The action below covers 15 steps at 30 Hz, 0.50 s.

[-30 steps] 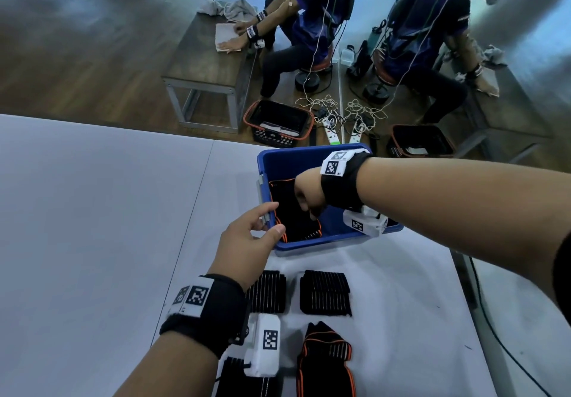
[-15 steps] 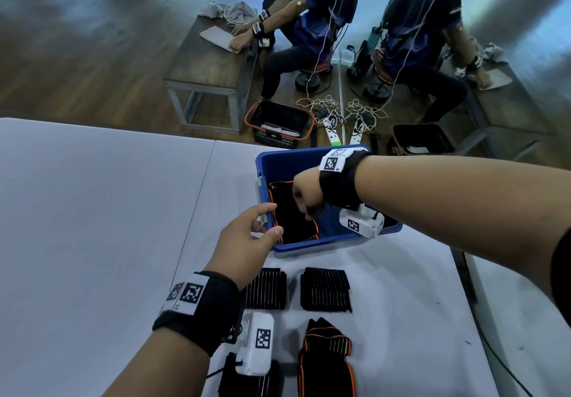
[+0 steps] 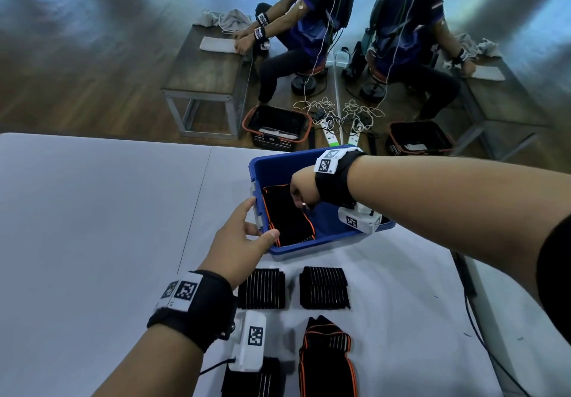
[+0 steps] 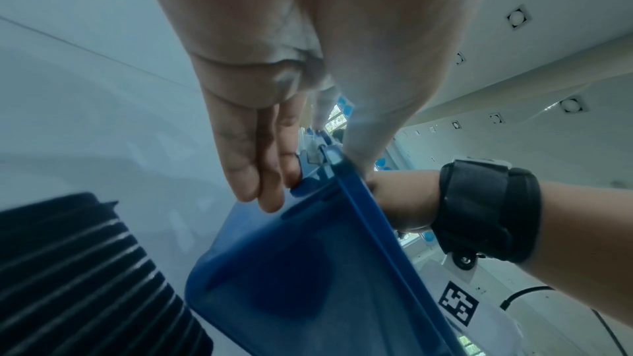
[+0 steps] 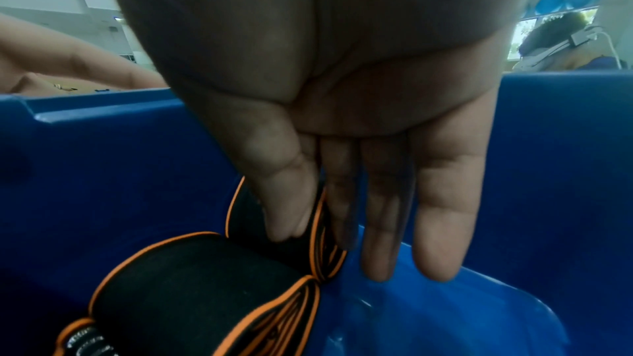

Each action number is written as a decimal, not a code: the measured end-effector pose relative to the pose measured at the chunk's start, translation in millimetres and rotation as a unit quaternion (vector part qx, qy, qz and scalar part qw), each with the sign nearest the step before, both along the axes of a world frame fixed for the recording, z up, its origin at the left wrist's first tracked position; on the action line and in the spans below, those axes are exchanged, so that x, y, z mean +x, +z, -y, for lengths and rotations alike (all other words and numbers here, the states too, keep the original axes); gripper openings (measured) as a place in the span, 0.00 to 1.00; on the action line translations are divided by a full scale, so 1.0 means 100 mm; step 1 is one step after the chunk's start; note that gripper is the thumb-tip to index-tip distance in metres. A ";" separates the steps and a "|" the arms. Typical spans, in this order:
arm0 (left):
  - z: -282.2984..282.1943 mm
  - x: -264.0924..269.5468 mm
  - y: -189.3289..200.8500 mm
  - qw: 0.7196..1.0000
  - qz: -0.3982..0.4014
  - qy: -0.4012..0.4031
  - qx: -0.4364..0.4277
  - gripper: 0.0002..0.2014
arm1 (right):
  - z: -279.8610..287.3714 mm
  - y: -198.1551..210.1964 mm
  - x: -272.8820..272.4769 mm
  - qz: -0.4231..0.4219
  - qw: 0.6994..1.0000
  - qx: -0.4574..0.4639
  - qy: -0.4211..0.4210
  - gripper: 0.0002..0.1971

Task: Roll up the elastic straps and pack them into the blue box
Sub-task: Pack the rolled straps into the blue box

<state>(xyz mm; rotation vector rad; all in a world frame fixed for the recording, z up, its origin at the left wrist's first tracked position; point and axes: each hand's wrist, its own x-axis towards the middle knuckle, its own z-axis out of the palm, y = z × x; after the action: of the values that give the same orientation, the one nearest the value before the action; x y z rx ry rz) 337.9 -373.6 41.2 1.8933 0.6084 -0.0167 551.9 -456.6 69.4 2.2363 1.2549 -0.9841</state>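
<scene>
- The box (image 3: 321, 243) stands on the surface (image 3: 92, 226), ahead of both wrists.
- The left hand (image 3: 238, 242) is at the box's near-left corner, thumb on the rim, fingers against the outer wall.
- The right hand (image 3: 304, 188) reaches down into the box from the right.
- A rolled strap (image 3: 287, 217) lies in the box, under and left of the right hand; thumb and forefinger pinch its edge.
- Two folded straps (image 3: 262, 288) (image 3: 324, 287) lie side by side on the surface, just right of the left wrist.
- Two more straps (image 3: 327, 356) (image 3: 256, 378) lie nearer the person, behind those.
</scene>
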 end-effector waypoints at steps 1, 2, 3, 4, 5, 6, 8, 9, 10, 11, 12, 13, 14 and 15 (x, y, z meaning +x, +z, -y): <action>-0.01 0.01 0.01 1.000 -0.002 -0.002 0.010 0.35 | 0.01 0.03 -0.01 0.004 1.000 0.008 -0.001 0.10; -0.02 0.03 0.02 1.000 -0.003 0.001 0.016 0.33 | 0.02 0.07 -0.02 0.010 1.000 0.022 -0.004 0.10; -0.03 0.05 0.02 1.000 0.002 0.009 0.015 0.30 | 0.04 0.13 -0.04 0.022 0.999 0.039 -0.005 0.10; -0.05 0.08 0.02 1.000 0.009 0.019 0.010 0.28 | 0.06 0.21 -0.06 0.034 0.998 0.058 -0.006 0.10; -0.07 0.12 0.01 0.999 0.015 0.027 0.008 0.26 | 0.09 0.30 -0.08 0.043 0.996 0.077 -0.012 0.11; -0.08 0.15 0.03 0.999 0.016 0.030 0.009 0.25 | 0.13 0.39 -0.09 0.048 0.994 0.100 -0.023 0.11; -0.09 0.22 0.04 1.000 0.014 0.023 0.017 0.27 | 0.25 0.61 -0.15 0.045 0.984 0.162 -0.062 0.12; -0.10 0.26 0.05 1.000 0.015 0.017 0.019 0.27 | 0.34 0.73 -0.21 0.041 0.977 0.196 -0.078 0.11; -0.10 0.29 0.06 1.000 0.016 0.012 0.017 0.28 | 0.44 0.85 -0.29 0.031 0.969 0.227 -0.093 0.11; -0.11 0.33 0.07 1.000 0.016 0.009 0.007 0.28 | 0.57 0.95 -0.39 0.016 0.960 0.258 -0.106 0.11; -0.11 0.36 0.08 1.000 0.012 0.010 -0.006 0.28 | 0.71 1.04 -0.51 -0.002 0.951 0.286 -0.121 0.10; -0.11 0.40 0.07 1.000 0.009 0.013 -0.015 0.28 | 0.86 1.10 -0.64 -0.025 0.941 0.308 -0.137 0.10; -0.11 0.43 0.07 1.000 0.007 0.014 -0.016 0.28 | 1.01 1.12 -0.78 -0.054 0.933 0.321 -0.156 0.09; -0.11 0.46 0.04 1.000 0.007 0.012 -0.006 0.29 | 1.17 1.09 -0.90 -0.086 0.926 0.325 -0.174 0.08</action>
<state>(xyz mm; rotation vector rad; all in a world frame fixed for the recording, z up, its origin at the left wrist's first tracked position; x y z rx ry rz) 383.8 -363.0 45.0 1.8727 0.6200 0.0074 461.7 -573.8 178.7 3.0219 1.4463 -1.0040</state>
